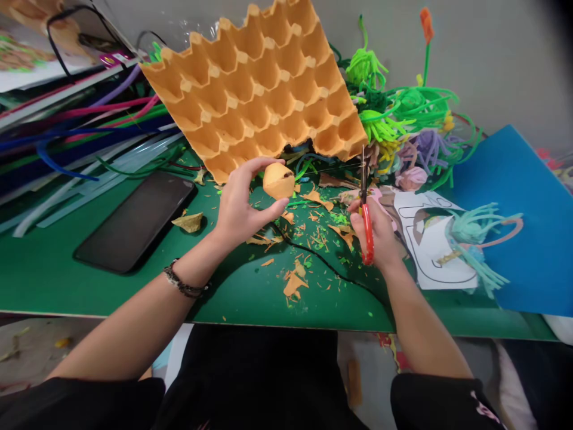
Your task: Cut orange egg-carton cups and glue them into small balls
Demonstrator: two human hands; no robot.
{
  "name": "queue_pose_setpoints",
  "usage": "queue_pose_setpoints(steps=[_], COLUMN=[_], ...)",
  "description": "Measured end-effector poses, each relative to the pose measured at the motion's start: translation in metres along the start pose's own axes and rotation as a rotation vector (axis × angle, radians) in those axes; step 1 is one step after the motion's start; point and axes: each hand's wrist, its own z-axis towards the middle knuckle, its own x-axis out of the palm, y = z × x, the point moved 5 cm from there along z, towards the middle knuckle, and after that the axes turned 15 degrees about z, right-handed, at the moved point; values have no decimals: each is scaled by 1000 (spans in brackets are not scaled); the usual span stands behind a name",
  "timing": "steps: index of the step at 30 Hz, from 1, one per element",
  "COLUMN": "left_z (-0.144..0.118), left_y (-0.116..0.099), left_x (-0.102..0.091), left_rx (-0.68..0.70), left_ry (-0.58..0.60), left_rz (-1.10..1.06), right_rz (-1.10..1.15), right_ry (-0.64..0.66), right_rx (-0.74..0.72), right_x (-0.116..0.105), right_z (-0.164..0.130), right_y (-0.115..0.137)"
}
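Between the thumb and fingers of my left hand [242,200] is a rounded tan egg-carton cup [278,181], with a small dark gap on its right side. My right hand [378,230] grips red-handled scissors [367,233], their blades pointing away from me, apart from the cup. Behind both hands leans a large orange-tan egg tray [259,77], a ragged piece cut out of its lower edge. Torn carton scraps [295,283] and green bits lie on the table between my hands.
On the green table [147,292], a black phone [134,221] lies left. A black cord [322,261] crosses the middle. Pipe cleaners [412,107] pile up behind right, near a cut paper sheet [430,251] and a blue board [505,179]. Colored strips [89,131] fill the back left.
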Motion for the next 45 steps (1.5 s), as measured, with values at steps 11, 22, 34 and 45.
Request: queue_pose_setpoints(steps=[11,22,34,45], left_z=[2,0,-1,-1], left_y=[-17,-30,-32,-30], left_x=[-9,-9,-8,-4], left_rx=[234,323,310,292], left_ry=[-134,-49,-6,52], left_rz=[-14,45,-16,3], right_rz=[-168,-466,-710,-743], right_ry=[93,165,273,361], right_rx=[68,16,-25,-32], right_x=[9,14,21,26], right_z=[-1,1,-3,-7], right_y=[-5,-6,-6,-2])
